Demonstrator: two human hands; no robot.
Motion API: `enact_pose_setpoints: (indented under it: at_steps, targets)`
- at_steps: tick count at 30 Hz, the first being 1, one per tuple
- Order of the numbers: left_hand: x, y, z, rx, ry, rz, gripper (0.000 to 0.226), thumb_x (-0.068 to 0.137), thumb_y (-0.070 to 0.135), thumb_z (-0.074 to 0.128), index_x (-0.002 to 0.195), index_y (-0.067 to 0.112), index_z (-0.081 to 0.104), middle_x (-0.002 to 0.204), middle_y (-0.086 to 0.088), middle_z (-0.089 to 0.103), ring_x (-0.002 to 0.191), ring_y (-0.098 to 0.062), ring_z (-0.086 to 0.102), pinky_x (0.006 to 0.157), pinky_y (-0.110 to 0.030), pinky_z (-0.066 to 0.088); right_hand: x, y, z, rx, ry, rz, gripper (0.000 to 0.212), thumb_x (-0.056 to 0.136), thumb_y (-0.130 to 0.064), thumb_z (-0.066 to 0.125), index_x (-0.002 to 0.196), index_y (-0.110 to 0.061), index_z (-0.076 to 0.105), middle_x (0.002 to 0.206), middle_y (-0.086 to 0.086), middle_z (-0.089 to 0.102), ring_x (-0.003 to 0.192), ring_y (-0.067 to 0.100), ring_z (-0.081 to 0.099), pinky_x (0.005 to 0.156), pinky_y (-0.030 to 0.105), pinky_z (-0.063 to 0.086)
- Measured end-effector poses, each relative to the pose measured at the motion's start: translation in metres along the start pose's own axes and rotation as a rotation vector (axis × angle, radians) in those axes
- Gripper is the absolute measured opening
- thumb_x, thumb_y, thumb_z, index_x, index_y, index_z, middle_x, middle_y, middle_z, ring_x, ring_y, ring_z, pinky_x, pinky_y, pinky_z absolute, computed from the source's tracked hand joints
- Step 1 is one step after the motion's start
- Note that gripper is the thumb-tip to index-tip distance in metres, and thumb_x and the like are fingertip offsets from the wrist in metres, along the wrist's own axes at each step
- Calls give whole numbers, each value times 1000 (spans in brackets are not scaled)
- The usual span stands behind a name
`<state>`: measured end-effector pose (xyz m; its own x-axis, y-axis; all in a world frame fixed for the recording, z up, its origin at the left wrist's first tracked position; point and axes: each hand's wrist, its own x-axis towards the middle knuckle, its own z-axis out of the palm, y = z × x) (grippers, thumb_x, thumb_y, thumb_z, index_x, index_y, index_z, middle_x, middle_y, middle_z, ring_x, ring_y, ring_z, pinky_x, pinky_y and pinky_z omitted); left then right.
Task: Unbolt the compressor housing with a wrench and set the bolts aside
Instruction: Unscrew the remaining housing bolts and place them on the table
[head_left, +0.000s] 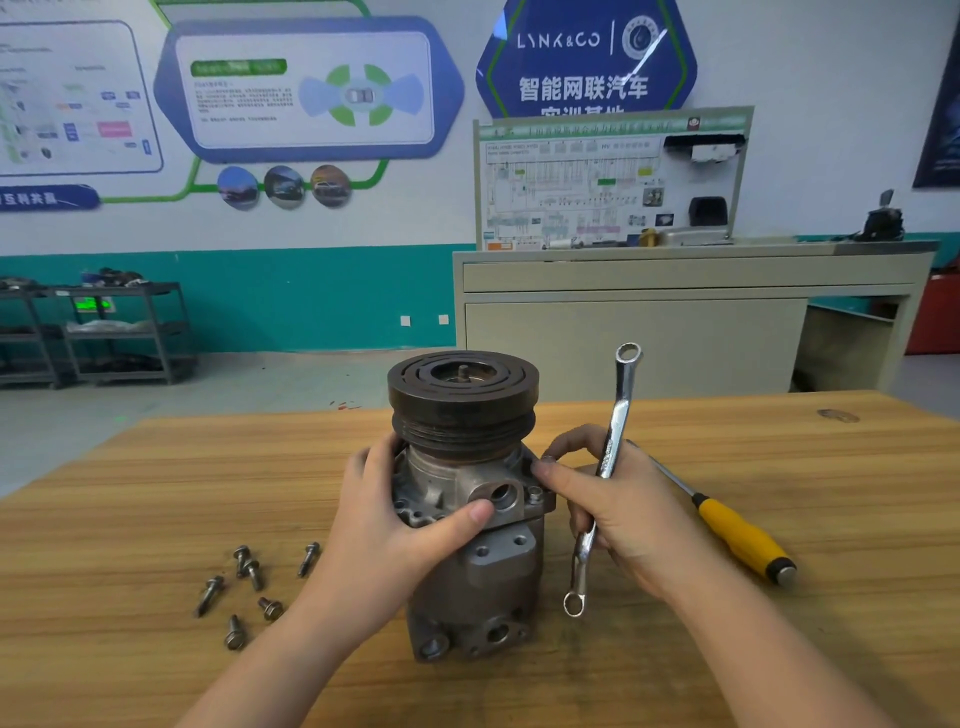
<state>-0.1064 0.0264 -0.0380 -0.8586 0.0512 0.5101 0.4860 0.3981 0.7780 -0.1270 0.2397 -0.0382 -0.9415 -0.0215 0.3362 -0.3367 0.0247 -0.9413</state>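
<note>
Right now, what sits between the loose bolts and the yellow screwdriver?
Head view: the compressor, gripped by the left hand, then the right hand holding the wrench. Loose bolts lie left of them, yellow screwdriver right.

There is one view only, taken from the person's head, looking forward and down over both forearms. It sits close: the left hand (410, 525) and right hand (618, 509) fill the lower middle, and the compressor (467, 499) between the fingers (480, 512) stands dead centre. The wide lens bows the wooden surface (779, 441), whose far edge runs just beyond the fingers. Past that the view faces a teal-and-white wall (311, 291) with posters, a grey cabinet (649, 312) beyond the right fingers, and dark shelves (119, 332) far off beyond the left fingers.
</note>
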Motion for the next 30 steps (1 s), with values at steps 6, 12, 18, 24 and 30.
enact_pose_setpoints:
  at_steps: [6,12,18,24,30]
  targets:
    - [0,0,0,-13,4,0,102,43,80,67,132,39,40,120,22,43,104,26,39,77,-1,38,0,0,0,25,-41,3,29,74,-37,76,96,-18,70,40,-1,44,34,10,37,39,22,27]
    - [0,1,0,-10,-7,-9,101,42,80,66,130,42,38,120,24,42,103,27,39,75,1,37,1,2,0,22,-32,14,2,82,-23,70,79,-23,71,39,0,42,34,11,38,38,18,30]
    - [0,2,0,-7,-11,-5,101,42,80,66,131,42,37,119,24,41,102,28,38,74,2,37,1,3,2,13,-6,12,27,74,-31,79,87,-15,63,40,-1,44,35,12,38,41,21,31]
    - [0,2,0,-15,-11,-13,98,41,81,66,129,46,36,119,26,41,103,27,39,76,-2,37,1,1,0,45,-56,4,3,83,-26,72,83,-23,73,39,1,43,33,10,37,40,19,33]
    - [0,2,0,-9,-15,-10,101,42,82,65,130,45,36,119,25,41,104,27,38,76,-3,37,1,1,0,78,-18,7,9,79,-18,75,81,-15,67,41,-1,40,34,12,34,40,22,30]
